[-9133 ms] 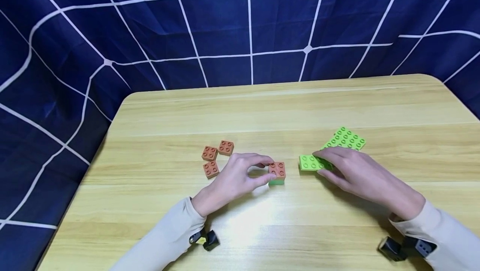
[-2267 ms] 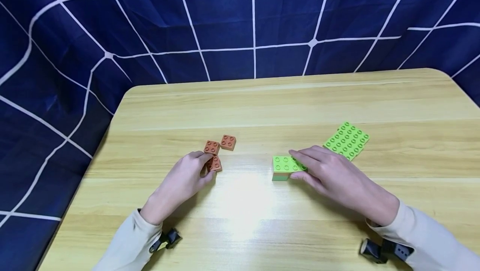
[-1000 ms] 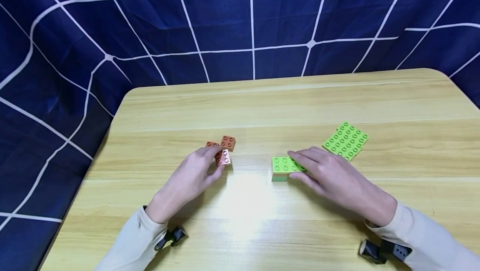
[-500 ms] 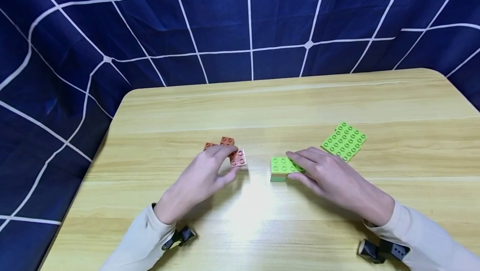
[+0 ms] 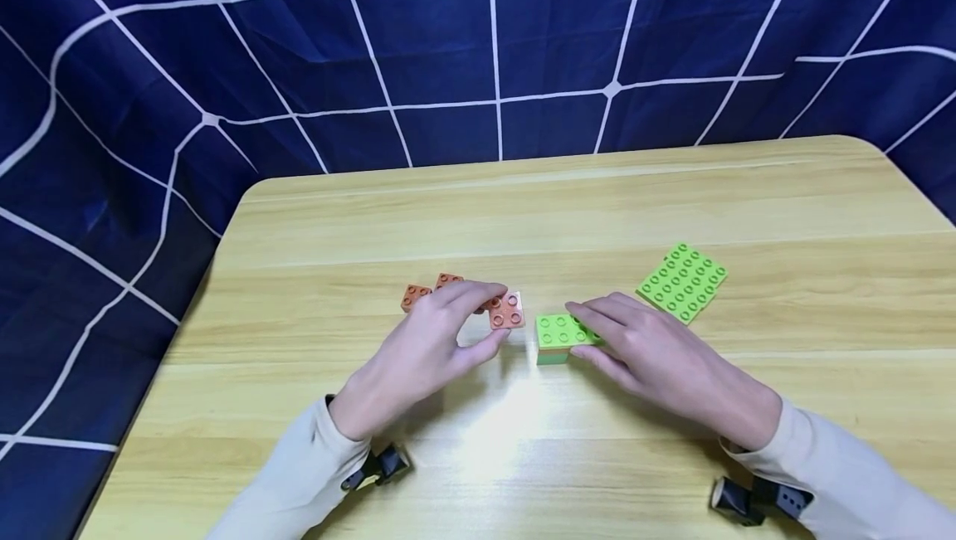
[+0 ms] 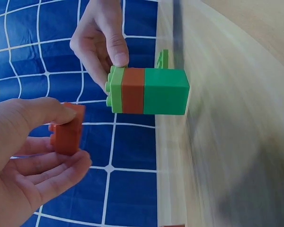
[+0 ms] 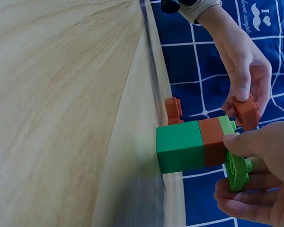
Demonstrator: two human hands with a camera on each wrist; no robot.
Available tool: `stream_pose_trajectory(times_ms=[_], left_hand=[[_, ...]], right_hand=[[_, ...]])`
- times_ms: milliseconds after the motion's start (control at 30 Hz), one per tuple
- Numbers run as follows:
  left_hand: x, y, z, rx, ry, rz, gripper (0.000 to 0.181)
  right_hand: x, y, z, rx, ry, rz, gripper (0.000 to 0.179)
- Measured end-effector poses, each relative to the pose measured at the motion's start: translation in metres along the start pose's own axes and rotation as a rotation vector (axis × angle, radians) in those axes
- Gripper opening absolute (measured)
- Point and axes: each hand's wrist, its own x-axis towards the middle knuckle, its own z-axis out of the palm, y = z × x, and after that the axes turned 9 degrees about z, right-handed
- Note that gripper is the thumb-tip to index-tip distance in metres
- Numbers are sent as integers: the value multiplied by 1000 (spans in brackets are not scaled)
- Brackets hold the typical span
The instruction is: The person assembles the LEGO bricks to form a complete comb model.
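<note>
My left hand (image 5: 426,341) pinches a reddish-brown two-by-two toy brick (image 5: 507,312) between thumb and fingers, studs up, raised just left of a small stack. That stack has a dark green block (image 6: 165,91) at the bottom, a reddish-brown brick (image 6: 133,90) in the middle and a light green plate (image 5: 554,328) on top. The plate juts out past the stack on the right. Thumb and fingers of my right hand (image 5: 657,349) grip this jutting end, covering part of its studs. In the right wrist view, the underside of the plate (image 7: 236,174) shows beyond the bricks.
Two loose reddish-brown bricks, one at the left (image 5: 415,295) and one behind it (image 5: 448,279), lie partly behind my left hand. A larger light green studded plate (image 5: 682,283) lies behind my right hand. A dark blue curtain (image 5: 433,42) hangs behind the wooden table (image 5: 523,216).
Earlier, my right hand brought the light green plate onto the brown-and-green stack. Since then, my left hand has picked up a brick from the left group and carried it right, close to the stack.
</note>
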Motion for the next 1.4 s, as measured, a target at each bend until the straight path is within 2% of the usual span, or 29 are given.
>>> stream_pose_trajectory(times_ms=[133, 267, 700, 1067, 1400], left_hand=[[5, 0, 3, -18, 15, 34, 40], [10, 0, 7, -31, -1, 61, 40], [22, 6, 17, -108, -94, 49, 40], [22, 6, 25, -124, -139, 77, 36], [21, 6, 26, -114, -132, 79, 39]], right_hand=[[-1, 1, 0, 1, -2, 1, 47], [-1, 1, 1, 7, 1, 2, 47], [1, 2, 1, 25, 21, -14, 47], [0, 1, 2, 18, 1, -5, 48], [0, 1, 2, 25, 3, -7, 48]])
